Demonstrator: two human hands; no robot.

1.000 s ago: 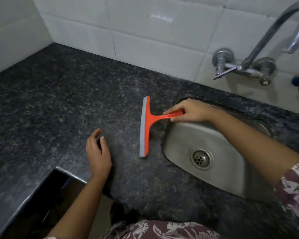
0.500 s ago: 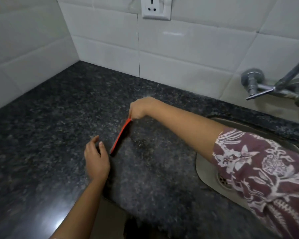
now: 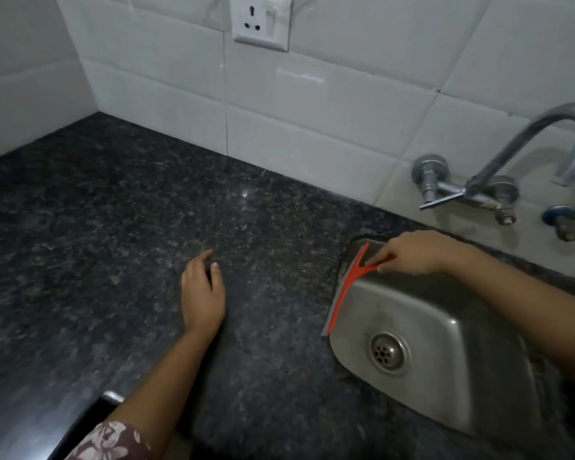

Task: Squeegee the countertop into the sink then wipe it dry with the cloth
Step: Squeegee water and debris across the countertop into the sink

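Starting on the left: the left hand (image 3: 201, 293) is lying palm-down on the speckled granite countertop (image 3: 97, 210), fingers loose and relaxed, gripping nothing. It looks like it's just bracing there. The stone is looking dark and a bit shiny, though I can't really tell how wet it is.

Moving right, the orange squeegee (image 3: 344, 290) is sitting right along the left rim of the steel sink (image 3: 445, 327), with its long head lined up with the lip and tipping in over the basin. So I'm guessing this is the tail end of a pull, with the water going over the edge. The right hand (image 3: 412, 254) is reaching in from the right over the sink, and its fingers are curling round the short handle and pinching it firmly.

On handling: it's looking like a light plastic thing, with a stiff frame and a thin grey rubber blade (image 3: 326, 323) that'll flex. I'd say the handle is the only sensible place to hold it, close to the T so the pressure is spreading evenly. A wet handle could get slippery, so a snug grip is making sense.

The wall tap (image 3: 498, 167) is hanging over the far right. I'm not seeing the cloth anywhere in view.
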